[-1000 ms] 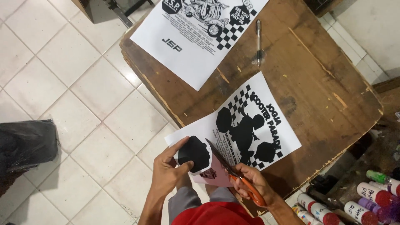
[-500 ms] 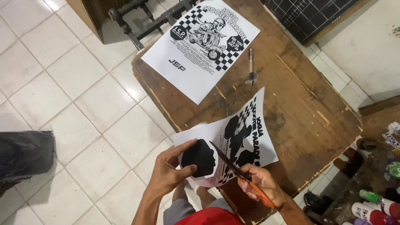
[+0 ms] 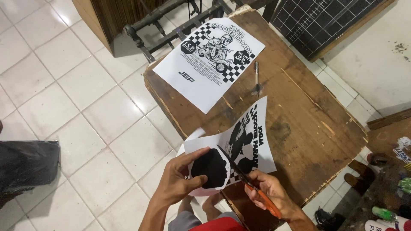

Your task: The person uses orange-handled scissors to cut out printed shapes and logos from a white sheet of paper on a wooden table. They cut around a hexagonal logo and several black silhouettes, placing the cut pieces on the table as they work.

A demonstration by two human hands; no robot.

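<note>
While left hand (image 3: 182, 182) pinches poster (image 3: 231, 149), right hand (image 3: 267, 192) clenched around scissors (image 3: 248, 182).

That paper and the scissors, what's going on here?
A person is cutting a printed sheet with orange-handled scissors in the right hand. The left hand grips the sheet's near edge, beside a black shape. On the worn wooden table lie a second black-and-white poster and a pen.

The scissors' orange handles (image 3: 266, 202) sit mostly buried in the right hand (image 3: 274, 194); spray cans (image 3: 387, 218) beyond the counter's near right corner run off frame.
</note>
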